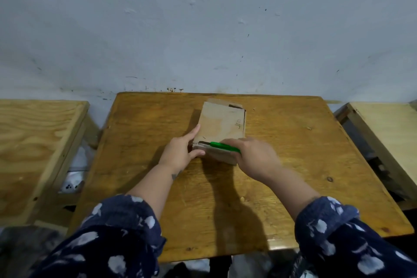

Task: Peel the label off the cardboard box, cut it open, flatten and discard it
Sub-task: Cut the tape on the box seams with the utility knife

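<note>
Left hands bit: the left hand [180, 152] is pressed against the near-left corner of the small brown cardboard box [220, 128], fingers flat along its left side and thumb tucked under the near edge, so it's bracing the box, not really wrapped around it.
Right hands bit: the right hand [255, 157] is closed around a green-handled utility knife [222, 146], fist sitting just right of centre in the frame.
Knife: it lies sideways along the box's near top edge, with the dark blade end pointing to the left, right next to the left hand's fingertips. Can't tell if the blade is actually in the cardboard, it's a bit blurry there.
Box: sits in the middle of the frame, on the far half of the yellowish-brown wooden bench [293, 165], flat on its big face. The far end looks a little open or ragged, with a dark gap showing at the upper right corner. There's some small dark print on the right side of the top face, too small to read.
Sleeves: dark blue fabric with white blotchy prints [117, 232], pushed up on both forearms, filling the bottom corners.
Either side: a paler wooden bench [33, 142] at the left edge of the frame, and another light wooden one [388, 133] at the right edge.
Background: scuffed pale blue-grey wall [203, 29] across the whole top half.
</note>
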Action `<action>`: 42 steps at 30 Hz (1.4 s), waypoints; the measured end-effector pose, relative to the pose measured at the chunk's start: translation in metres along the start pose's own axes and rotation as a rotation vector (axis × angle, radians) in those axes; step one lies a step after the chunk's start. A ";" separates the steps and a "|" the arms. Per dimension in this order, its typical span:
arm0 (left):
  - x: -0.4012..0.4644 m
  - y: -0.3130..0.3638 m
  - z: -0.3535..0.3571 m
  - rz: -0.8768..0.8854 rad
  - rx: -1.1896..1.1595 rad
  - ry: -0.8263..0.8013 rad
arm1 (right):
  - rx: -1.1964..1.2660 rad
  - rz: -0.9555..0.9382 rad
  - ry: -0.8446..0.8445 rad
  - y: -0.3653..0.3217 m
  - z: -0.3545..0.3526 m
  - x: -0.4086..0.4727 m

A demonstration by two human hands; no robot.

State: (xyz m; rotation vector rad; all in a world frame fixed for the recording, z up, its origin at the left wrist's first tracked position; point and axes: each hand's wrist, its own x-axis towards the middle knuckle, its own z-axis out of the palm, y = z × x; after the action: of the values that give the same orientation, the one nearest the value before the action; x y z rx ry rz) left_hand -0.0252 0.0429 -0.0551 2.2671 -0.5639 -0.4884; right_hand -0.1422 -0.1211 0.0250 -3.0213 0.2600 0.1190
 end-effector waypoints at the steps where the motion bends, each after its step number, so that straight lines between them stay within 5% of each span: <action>1: -0.001 0.000 0.001 0.002 0.005 0.009 | -0.016 -0.016 0.010 -0.001 0.001 0.001; 26: -0.003 0.006 0.003 -0.016 0.119 0.032 | -0.215 -0.137 -0.081 -0.008 -0.015 0.024; 42: -0.001 0.010 0.007 -0.048 0.179 0.067 | -0.221 0.063 -0.314 0.033 -0.037 0.004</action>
State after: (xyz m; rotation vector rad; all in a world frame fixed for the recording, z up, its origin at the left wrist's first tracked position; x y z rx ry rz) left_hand -0.0321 0.0337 -0.0524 2.4625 -0.5389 -0.3969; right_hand -0.1417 -0.1578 0.0586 -3.1450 0.3313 0.6615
